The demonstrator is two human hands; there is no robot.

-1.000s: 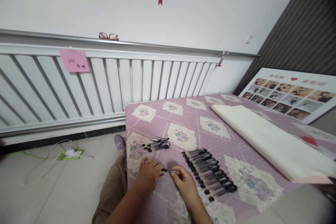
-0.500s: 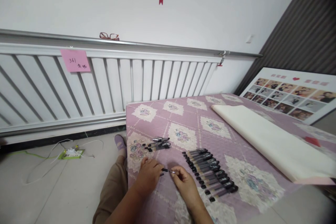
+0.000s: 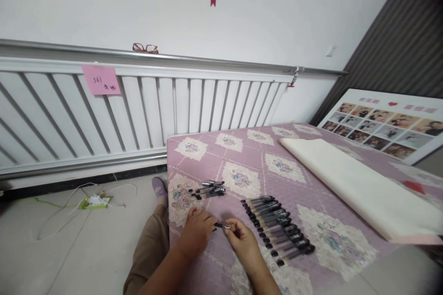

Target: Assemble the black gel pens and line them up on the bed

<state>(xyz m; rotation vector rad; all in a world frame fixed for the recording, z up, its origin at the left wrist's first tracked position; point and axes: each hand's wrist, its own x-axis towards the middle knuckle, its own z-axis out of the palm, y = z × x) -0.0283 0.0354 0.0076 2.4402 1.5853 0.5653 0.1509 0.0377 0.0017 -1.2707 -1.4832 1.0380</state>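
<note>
Near the front left corner of the surface (image 3: 242, 156), which is covered in a pink quilted cloth, both hands are brought close together over one small black pen part (image 3: 221, 226). The left hand (image 3: 199, 233) pinches its dark end and the right hand (image 3: 240, 239) pinches the thin silvery tip, so the piece bridges the narrow gap between the fingers, just above the cloth. This looks like the joining or pulling-apart stage of pen assembly; which of the two cannot be told. Just right of the right hand lies a neat row of black pens (image 3: 278, 228), slanting toward the front edge, and a small loose heap of pen pieces (image 3: 209, 189) sits farther back from the left hand. The next move probably calls for a straight, steady push or pull along the part's axis, with the grip kept tight on so slim a piece.
</note>
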